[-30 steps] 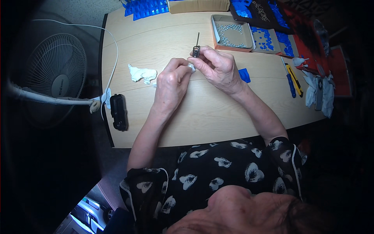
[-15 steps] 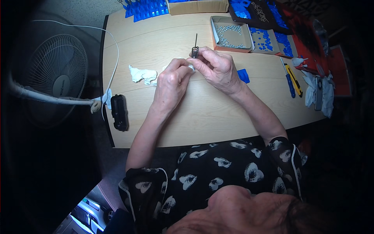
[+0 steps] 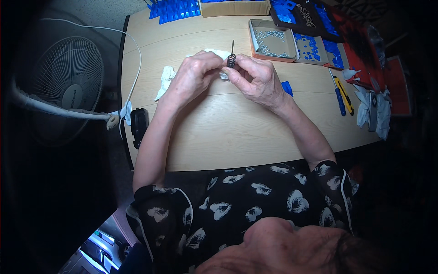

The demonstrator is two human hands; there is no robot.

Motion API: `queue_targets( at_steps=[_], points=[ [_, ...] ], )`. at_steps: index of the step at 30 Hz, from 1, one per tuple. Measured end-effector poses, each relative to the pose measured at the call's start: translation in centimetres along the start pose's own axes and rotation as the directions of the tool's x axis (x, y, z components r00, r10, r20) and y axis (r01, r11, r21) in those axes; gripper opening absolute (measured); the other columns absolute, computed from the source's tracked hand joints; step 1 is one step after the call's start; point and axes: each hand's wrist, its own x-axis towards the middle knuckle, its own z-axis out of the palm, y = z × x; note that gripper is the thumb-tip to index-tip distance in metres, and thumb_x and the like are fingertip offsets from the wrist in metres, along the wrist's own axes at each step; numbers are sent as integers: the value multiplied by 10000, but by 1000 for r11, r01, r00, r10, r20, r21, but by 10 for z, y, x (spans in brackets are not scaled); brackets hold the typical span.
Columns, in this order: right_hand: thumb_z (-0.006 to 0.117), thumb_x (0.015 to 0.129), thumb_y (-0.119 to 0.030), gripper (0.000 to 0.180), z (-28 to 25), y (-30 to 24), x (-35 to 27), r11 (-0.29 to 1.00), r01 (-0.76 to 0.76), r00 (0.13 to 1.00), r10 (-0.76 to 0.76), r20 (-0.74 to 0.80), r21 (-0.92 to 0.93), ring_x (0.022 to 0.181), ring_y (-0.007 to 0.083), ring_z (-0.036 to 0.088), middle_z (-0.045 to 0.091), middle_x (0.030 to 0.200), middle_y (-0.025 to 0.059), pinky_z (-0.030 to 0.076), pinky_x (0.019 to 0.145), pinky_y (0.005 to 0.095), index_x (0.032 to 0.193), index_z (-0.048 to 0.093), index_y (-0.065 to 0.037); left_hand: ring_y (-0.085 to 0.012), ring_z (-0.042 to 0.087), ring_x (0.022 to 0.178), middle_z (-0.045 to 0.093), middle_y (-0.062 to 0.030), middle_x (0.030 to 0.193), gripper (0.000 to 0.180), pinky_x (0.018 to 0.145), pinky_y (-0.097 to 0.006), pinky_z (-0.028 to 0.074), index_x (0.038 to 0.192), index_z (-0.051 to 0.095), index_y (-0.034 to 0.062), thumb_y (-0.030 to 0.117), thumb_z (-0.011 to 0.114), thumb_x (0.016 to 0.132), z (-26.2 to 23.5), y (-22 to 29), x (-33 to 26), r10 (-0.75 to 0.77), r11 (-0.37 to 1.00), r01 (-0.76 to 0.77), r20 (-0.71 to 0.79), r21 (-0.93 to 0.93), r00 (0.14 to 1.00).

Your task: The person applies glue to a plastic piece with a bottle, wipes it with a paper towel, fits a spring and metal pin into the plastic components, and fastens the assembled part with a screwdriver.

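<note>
Between the thumb and fingers of my right hand stands a small dark coil spring, its long straight end pointing up. My left hand is closed just left of the spring, gripping a crumpled white cloth. The cloth shows below its fingertips, behind the knuckles and left of the wrist. The fingertips of both hands nearly meet, and whether the cloth touches the spring is hard to see. A small blue piece lies beside my right wrist.
At the back right stand a box of small silvery parts, trays of blue pieces and a dark tray. A screwdriver and yellow cutter lie right. A black case and a fan are left.
My left hand has shifted left and up, its elbow swinging outward, and the white cloth has moved with it. The spring, in my right hand, has moved slightly right.
</note>
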Motion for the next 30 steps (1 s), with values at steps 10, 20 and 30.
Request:
queue_targets(
  at_steps=[10,20,30],
  points=[
    [691,888,-139,189,5,3,-2,999,-32,999,32,4,1,567,175,615,627,716,104,482,507,311,950,616,23,-334,634,836,649,-148,835,138,744,-417,525,919,683,-10,-16,677,781,12,-9,-4,-9,999,5,119,34,993],
    [683,910,-87,150,-10,4,-4,996,-54,998,56,20,-72,668,108,650,658,777,66,519,574,241,958,652,51,-313,645,853,656,-123,882,122,749,-404,529,852,706,24,-52,651,774,6,13,-33,-128,963,129,-18,236,992],
    [674,919,-101,137,-107,46,-48,966,-205,904,127,-408,-155,566,91,585,624,647,56,462,512,255,858,616,7,-286,617,831,622,-105,875,158,722,-397,496,876,692,44,-69,623,789,27,-6,-58,-161,938,275,-435,213,886]
  ],
)
